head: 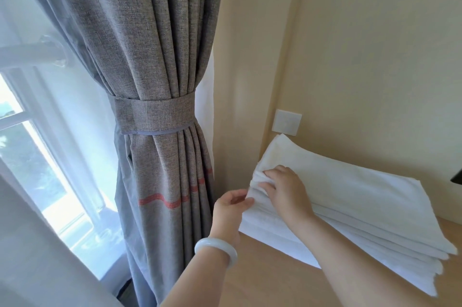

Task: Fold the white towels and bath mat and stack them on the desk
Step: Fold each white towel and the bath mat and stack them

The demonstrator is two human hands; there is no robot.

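On wooden surface (275, 276), against the wall (375, 56) beside a grey curtain (155, 81): stack of folded white towels (350, 194), several layers deep. Shows far-end edges stepped, not flush. Grips upper layers at the curtain end with right hand (285, 189); pinches a lower edge with left hand (230, 209). Looks nearly finished, likely only squaring edges left; cannot tell mat from towels. No containers in view.
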